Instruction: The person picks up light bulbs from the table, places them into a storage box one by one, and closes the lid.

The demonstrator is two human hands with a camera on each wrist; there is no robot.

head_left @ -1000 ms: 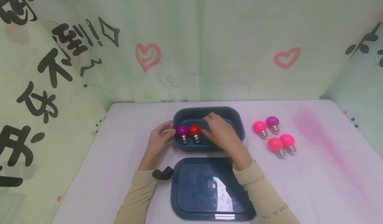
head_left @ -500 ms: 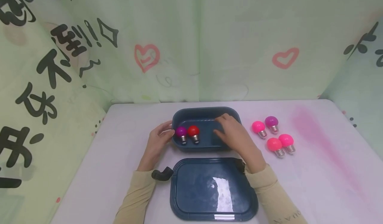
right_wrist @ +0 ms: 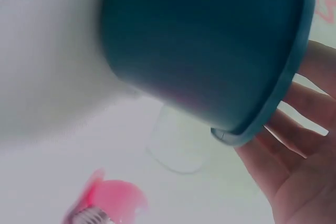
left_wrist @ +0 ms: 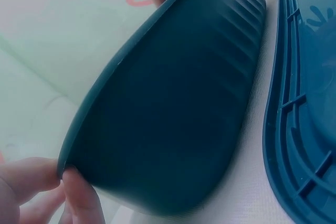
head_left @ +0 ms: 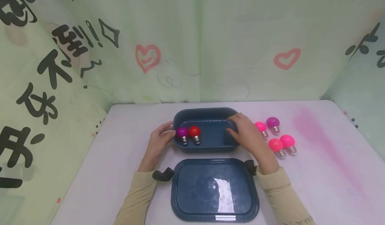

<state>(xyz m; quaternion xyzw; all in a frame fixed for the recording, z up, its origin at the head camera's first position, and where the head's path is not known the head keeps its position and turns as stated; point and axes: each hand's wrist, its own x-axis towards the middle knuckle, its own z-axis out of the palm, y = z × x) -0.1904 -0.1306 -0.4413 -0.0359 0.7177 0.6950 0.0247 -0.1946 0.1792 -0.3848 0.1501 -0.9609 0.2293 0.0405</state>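
A dark blue rectangular container [head_left: 207, 147] stands at the far middle of the table. Inside, towards its left end, lie a purple light bulb [head_left: 182, 132] and a red light bulb [head_left: 194, 131], side by side. At the container's left end, my left hand [head_left: 157, 143] pinches the rim between thumb and finger, as the left wrist view shows at the rim [left_wrist: 71, 145]. My right hand [head_left: 251, 136] is over the right end, its fingers loosely spread and holding no bulb. In the right wrist view its fingers [right_wrist: 307, 103] lie along the rim's far side.
Nearer than the container lies a dark blue lid [head_left: 195, 188], flat on the table. To the right are more bulbs: a pink one [head_left: 261, 126], a purple one [head_left: 272, 121], a coral one [head_left: 275, 145] and another pink one [head_left: 287, 141]. A green curtain [head_left: 228, 51] hangs behind.
My right hand has moved rightwards, from beside the red bulb to the container's right end. The left hand keeps its place on the rim, and the two bulbs inside have not moved.
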